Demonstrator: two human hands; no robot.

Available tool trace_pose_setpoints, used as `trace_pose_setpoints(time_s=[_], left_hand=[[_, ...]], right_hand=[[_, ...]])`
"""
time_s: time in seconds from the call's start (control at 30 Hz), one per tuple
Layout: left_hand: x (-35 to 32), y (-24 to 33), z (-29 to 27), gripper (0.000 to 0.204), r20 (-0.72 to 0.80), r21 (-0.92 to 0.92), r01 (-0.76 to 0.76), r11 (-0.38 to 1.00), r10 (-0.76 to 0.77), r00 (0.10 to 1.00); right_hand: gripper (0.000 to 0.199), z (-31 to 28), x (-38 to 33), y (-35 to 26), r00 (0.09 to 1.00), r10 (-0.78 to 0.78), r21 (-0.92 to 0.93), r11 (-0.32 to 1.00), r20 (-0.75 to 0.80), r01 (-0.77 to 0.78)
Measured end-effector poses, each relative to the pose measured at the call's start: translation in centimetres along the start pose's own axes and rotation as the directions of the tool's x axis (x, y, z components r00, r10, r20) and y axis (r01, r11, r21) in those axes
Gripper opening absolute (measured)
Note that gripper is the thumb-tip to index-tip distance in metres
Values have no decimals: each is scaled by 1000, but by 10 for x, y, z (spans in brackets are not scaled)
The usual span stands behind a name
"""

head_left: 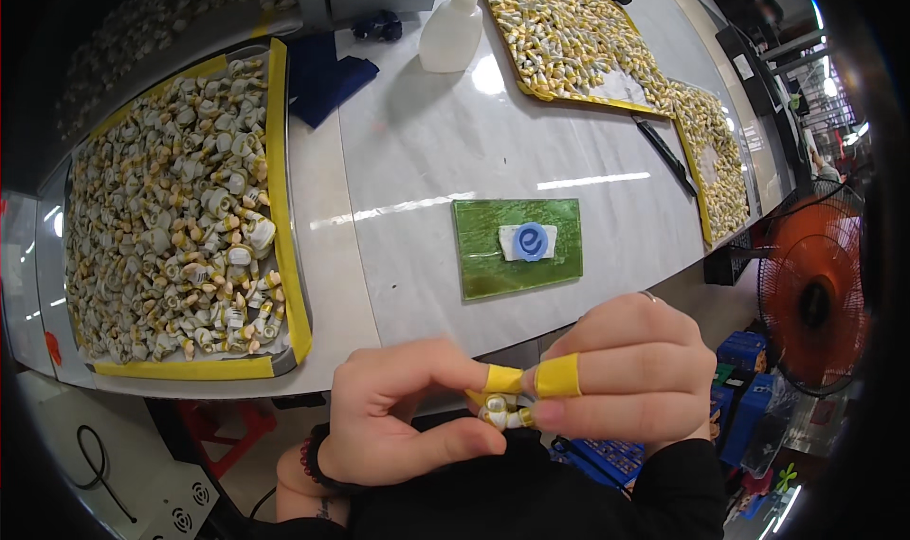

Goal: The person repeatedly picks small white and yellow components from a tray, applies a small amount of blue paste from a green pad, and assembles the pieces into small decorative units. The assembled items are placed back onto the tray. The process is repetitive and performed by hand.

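Though part-hidden, both hands [512, 398] pinched together.

Both hands raised close before the body, fingertips meeting; left hand [403, 417] palm inward, thumb and forefinger pinched, forefinger tip taped yellow; right hand [630, 374] curled, forefinger taped yellow, ring on one finger; dark sleeves; beaded band at left wrist.
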State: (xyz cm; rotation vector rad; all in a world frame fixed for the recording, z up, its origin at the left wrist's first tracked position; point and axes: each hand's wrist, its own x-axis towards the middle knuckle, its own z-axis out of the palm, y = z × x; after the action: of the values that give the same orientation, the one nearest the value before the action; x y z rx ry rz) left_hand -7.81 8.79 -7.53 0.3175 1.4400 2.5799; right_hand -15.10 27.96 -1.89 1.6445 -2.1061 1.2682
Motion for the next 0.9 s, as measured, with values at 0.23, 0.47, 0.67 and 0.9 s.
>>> trace_pose_setpoints(time_s=[0.23,0.47,0.67,0.9], left_hand=[[0,2,-2,30,9,90,27,996,-28,1000],[4,-1,7,28,-21,202,45,978,-41,999],[-11,-6,-10,32,-67,220,-10,976,26,997],[-4,-6,-13,33,-13,83,-10,997,11,1000]], right_hand=[[12,2,-4,-7,998,-61,-68,996,-2,61],[10,-19,-17,-8,990,-142,-237,962,-19,134],[12,-126,-38,19,819,120,-566,666,-562,-486],[17,-240,-145,127,417,822,-623,99,-389,-776]])
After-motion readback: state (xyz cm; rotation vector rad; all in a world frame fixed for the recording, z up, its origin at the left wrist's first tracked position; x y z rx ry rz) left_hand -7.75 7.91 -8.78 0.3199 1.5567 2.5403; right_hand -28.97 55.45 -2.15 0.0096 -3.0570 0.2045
